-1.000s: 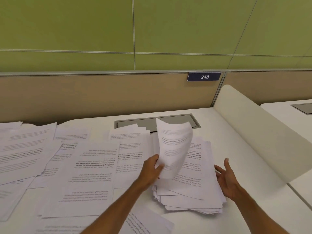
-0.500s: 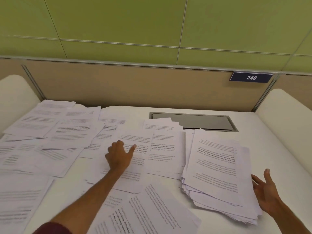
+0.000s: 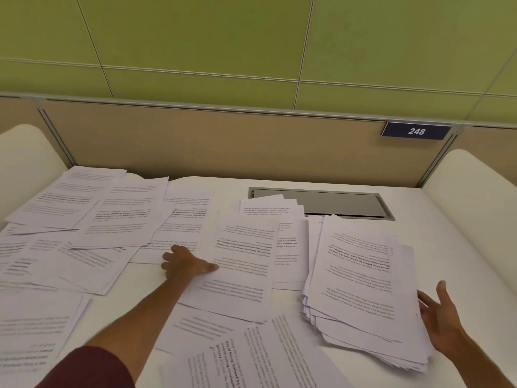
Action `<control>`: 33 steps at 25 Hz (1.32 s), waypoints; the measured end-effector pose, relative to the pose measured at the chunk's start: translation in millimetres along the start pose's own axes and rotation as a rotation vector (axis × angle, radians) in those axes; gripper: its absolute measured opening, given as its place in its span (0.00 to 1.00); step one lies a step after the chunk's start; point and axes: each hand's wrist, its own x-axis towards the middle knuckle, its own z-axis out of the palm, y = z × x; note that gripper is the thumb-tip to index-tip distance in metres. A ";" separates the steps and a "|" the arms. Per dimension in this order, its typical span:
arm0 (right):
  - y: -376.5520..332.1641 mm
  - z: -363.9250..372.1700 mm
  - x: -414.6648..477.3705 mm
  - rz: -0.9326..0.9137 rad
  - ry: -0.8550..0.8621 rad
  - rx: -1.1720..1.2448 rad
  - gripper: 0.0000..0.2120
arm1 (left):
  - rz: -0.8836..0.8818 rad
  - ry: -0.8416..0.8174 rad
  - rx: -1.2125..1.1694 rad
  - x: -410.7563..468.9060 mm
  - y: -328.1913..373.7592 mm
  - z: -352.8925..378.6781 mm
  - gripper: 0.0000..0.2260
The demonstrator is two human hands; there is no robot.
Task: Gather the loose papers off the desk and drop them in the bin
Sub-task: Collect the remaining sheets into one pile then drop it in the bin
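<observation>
Sliding advised: left hand (image 3: 187,264), thumb atop sheet (image 3: 243,264), grip unclear, should drag it onto stack (image 3: 363,289); right hand (image 3: 442,323) open alongside.
</observation>
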 end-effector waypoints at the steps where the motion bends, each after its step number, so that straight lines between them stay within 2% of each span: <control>1: 0.4 -0.2 -0.2 0.001 0.000 -0.002 0.35 | 0.034 -0.018 -0.026 -4.1 7.9 4.8 0.57; 7: 0.0 -2.3 1.9 0.015 0.000 -0.003 0.34 | 0.252 -0.221 -0.256 -32.5 36.6 24.8 0.35; 10: -1.3 -4.3 2.1 0.016 -0.012 0.007 0.33 | 0.398 -0.285 -0.498 -17.8 41.3 -1.3 0.31; 13: -2.0 -4.5 2.0 0.019 -0.020 0.018 0.34 | 0.405 -0.222 -0.620 7.9 49.3 -30.5 0.23; 15: -2.6 -4.7 2.4 0.018 -0.021 0.029 0.34 | 0.335 -0.233 -0.612 15.3 63.6 -27.0 0.19; 19: -2.6 -4.7 4.9 0.023 -0.019 0.032 0.35 | 0.199 -0.308 -0.536 6.4 105.2 19.5 0.18; 22: -2.3 -5.0 6.0 0.015 -0.022 0.028 0.36 | 0.291 -0.143 -0.090 -13.2 138.9 50.6 0.24; 24: -1.0 -4.4 7.1 0.013 -0.028 0.026 0.37 | 0.233 -0.064 0.017 -25.4 151.1 62.2 0.32; 26: -0.8 -6.6 9.4 0.012 -0.035 0.037 0.37 | 0.137 -0.087 -0.108 -32.9 160.8 68.5 0.41; 27: -0.4 -7.4 10.4 0.013 -0.037 0.043 0.37 | 0.094 -0.127 -0.224 -32.2 165.3 69.9 0.42; 30: 1.0 -9.0 12.5 0.021 -0.040 0.064 0.37 | 0.007 -0.294 -0.462 -27.1 172.2 66.3 0.28; 31: 1.0 -9.4 13.3 0.022 -0.043 0.070 0.37 | 0.040 -0.323 -0.458 -24.0 168.5 63.8 0.25; 33: 1.4 -10.6 15.3 0.024 -0.051 0.081 0.37 | 0.226 -0.321 -0.448 -15.4 157.7 54.1 0.25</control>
